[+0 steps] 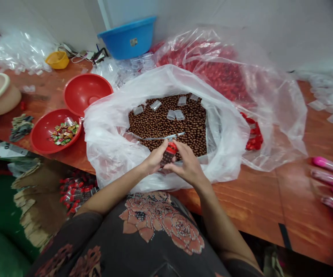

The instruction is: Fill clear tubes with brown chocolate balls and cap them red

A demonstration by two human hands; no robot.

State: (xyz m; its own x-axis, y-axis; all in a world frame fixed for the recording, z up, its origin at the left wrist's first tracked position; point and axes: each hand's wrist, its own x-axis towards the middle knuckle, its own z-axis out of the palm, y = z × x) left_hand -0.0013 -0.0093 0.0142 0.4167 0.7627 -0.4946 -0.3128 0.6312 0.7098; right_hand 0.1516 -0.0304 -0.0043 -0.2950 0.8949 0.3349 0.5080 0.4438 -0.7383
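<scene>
Between my two hands is a small clear bottle (168,156) filled with brown balls, a red cap on its upper end. My left hand (155,157) closes on its left side, the thumb up by the cap. From the right, my right hand (188,163) grips it with thumb and fingers. Just beyond lies a wide white plastic bag (105,127), rolled open and full of small brown chocolate-like balls (166,125). Several clear little cups (155,105) rest on the balls. Part of the bottle is hidden by my fingers.
Left on the wooden table (270,196) are a red bowl (41,132) with wrapped sweets, another red bowl (80,90) and a cream basin (2,96). Behind stand a blue basin (129,38) and a bag of red caps (218,73). Below, a carton (44,192) holds filled bottles (75,192).
</scene>
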